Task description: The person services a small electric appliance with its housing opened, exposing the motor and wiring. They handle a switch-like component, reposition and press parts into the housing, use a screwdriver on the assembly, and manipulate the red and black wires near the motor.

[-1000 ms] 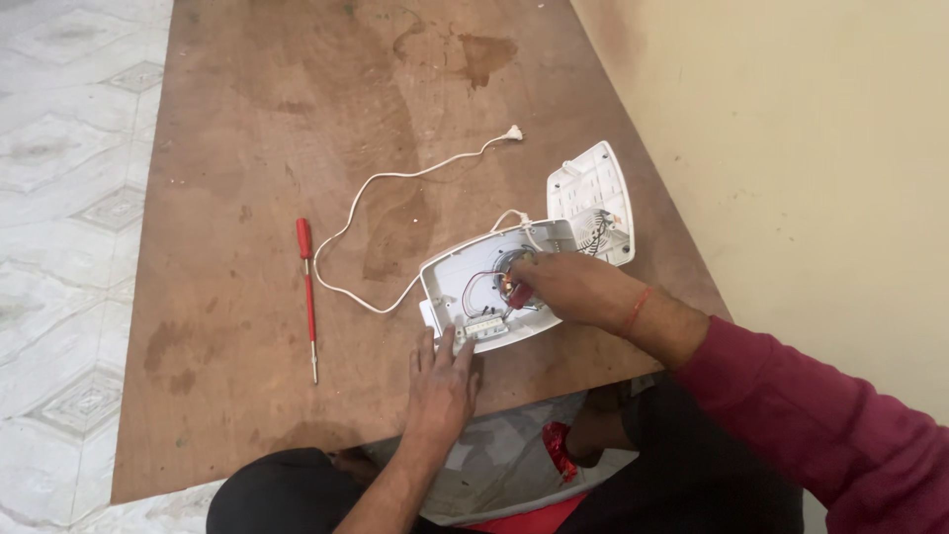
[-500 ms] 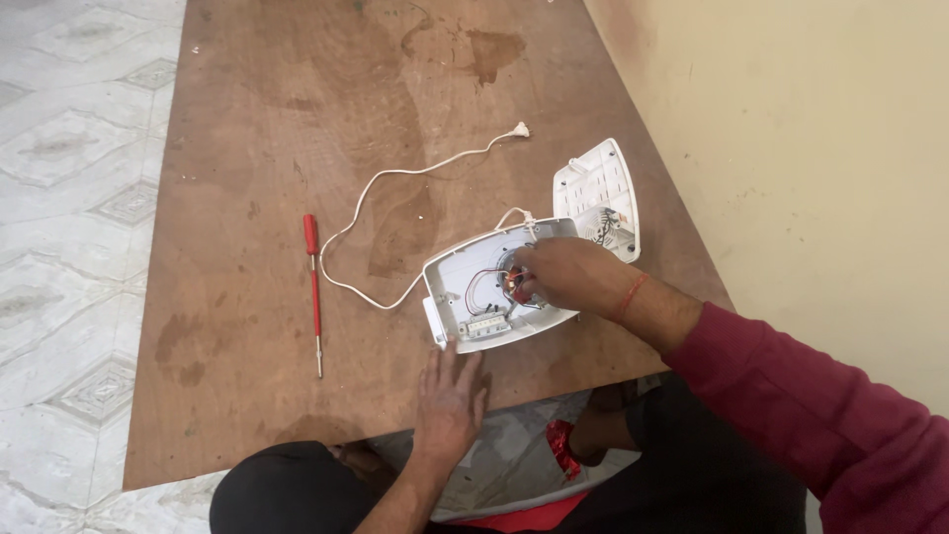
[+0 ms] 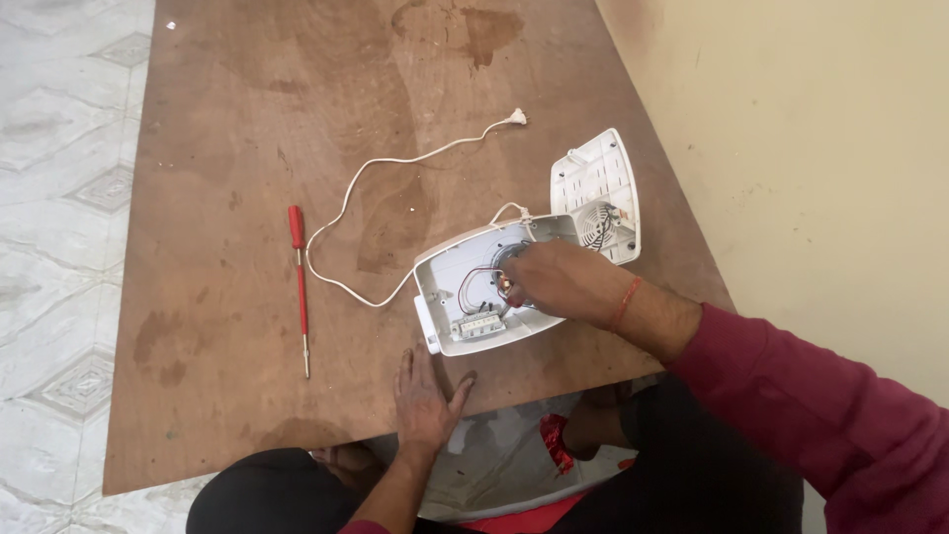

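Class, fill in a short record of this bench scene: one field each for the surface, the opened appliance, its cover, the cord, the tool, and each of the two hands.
surface: wooden table
appliance: white casing, open, wiring showing
cover: white lid, lying beside the casing
cord: white cable, looped across the table
tool: red screwdriver, left of the casing, untouched
left hand: flat on the table edge
right hand: reaching into the casing

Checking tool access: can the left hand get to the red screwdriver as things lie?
Probably yes. The left hand rests flat at the board's near edge; the screwdriver lies to its left on bare wood, nothing between them.
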